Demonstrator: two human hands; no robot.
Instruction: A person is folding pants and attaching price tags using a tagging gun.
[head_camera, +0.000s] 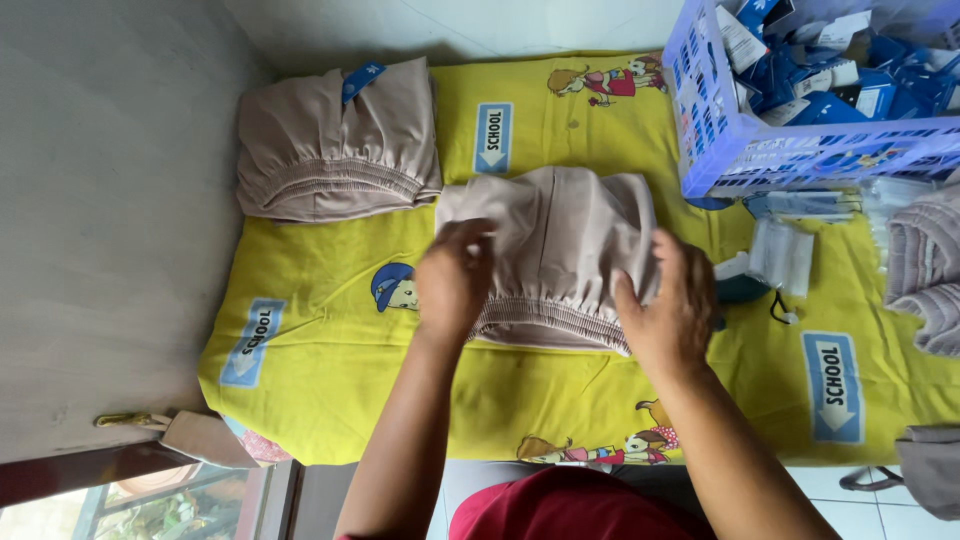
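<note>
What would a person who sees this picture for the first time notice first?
First the bright yellow cloth with cartoon prints, spread across the middle. On it, the left hand and the right hand press on a folded beige garment. A second beige garment lies at the upper left, and a purple basket of blue tags stands at the upper right.

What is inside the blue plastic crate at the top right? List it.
The blue plastic crate is heaped with small blue packets and white tags. Only the top layer shows; anything deeper, and the crate's far corner beyond the frame, cannot be seen.
</note>
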